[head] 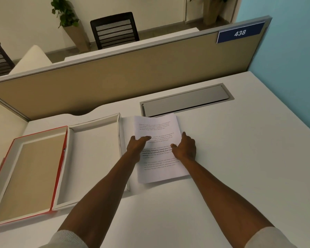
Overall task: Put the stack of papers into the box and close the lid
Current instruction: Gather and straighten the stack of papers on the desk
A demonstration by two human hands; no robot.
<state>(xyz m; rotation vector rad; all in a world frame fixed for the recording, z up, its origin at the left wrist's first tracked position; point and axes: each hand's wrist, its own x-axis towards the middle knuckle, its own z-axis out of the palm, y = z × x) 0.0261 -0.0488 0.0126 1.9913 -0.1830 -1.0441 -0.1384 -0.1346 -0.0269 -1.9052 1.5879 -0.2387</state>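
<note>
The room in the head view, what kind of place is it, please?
Most likely an open-plan office. The white desk is backed by a tan divider panel carrying a blue plate numbered 438, and a mesh office chair stands at another desk beyond.

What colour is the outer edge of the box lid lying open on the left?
Red, along the lid rim; its inside is tan. Head view.
</note>
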